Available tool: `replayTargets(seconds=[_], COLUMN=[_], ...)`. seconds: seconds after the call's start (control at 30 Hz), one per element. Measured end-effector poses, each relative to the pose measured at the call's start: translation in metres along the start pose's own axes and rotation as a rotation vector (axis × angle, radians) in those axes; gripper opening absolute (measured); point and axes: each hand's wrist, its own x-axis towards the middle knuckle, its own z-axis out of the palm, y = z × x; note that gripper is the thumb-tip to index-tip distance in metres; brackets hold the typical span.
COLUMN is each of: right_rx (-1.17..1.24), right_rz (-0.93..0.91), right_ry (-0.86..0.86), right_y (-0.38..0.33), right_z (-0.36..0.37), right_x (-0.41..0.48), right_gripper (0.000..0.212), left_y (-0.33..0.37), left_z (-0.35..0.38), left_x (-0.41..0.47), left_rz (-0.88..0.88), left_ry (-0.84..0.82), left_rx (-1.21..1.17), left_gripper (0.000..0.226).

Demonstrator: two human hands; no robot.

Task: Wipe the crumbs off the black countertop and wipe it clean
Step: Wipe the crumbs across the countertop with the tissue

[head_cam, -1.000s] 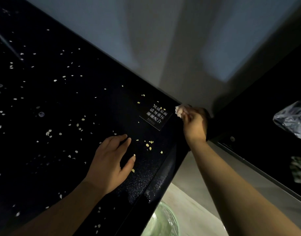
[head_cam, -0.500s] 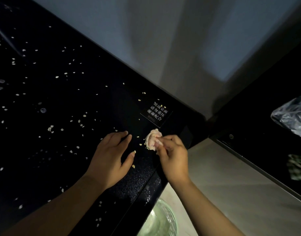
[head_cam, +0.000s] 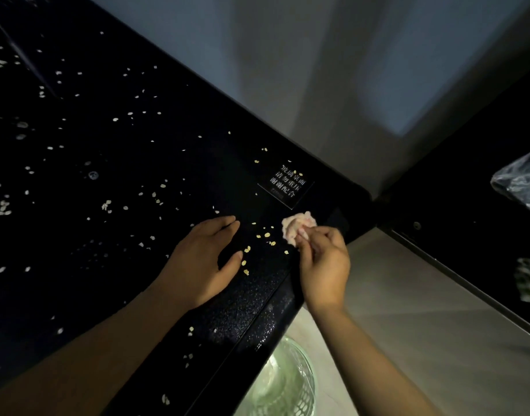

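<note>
The black countertop [head_cam: 78, 295] is seen as a hard, smooth, glossy slab, with fine glittering specks picked out by the light near its front edge, while the crumbs [head_cam: 266, 235] on it are shown as thin, dry, matt flakes. The wad [head_cam: 296, 228] is shown as soft, crumpled and matt, paper or cloth not being told apart, and the plaque [head_cam: 284, 184] as a glossy dark plate. A perforated, plastic-looking basket [head_cam: 299, 394], a crinkled shiny plastic bag [head_cam: 521, 181], a smooth matt floor [head_cam: 407, 310] and a matt wall [head_cam: 317, 70] are also shown.

L hand [head_cam: 202, 265], R hand [head_cam: 325, 265]: both bare (forearms [head_cam: 86, 352] too).
</note>
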Motion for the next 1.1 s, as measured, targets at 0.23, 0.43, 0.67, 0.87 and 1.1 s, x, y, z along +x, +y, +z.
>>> replayTargets(seconds=[0.23,0.43,0.67,0.87,1.1], right_rx=[0.2,0.091,0.016,0.149,0.205], right_rz=[0.118,0.12,0.119,0.076,0.227], right_ry=[-0.212,-0.025,0.014,-0.1,0.036], right_y=[-0.03,-0.017,-0.005,-0.033,-0.023], right_z=[-0.003,-0.035,-0.006,-0.004,-0.048], right_x=[-0.04,0.004,-0.012,-0.08,-0.053], right_gripper=[0.016,0.01,0.012,0.016,0.009], left_y=[0.005,0.005,0.002,0.0,-0.001], left_z=[-0.019,-0.019,-0.013,-0.015,-0.019], left_x=[-0.05,-0.063,-0.066,-0.065,-0.064], left_rz=[-0.008,-0.049,-0.047,-0.035,-0.026], left_ry=[0.025,-0.062,-0.073,-0.08,-0.168], left_rx=[0.058,0.166,0.165,0.152,0.176], left_gripper=[0.047,0.054,0.053,0.052,0.056])
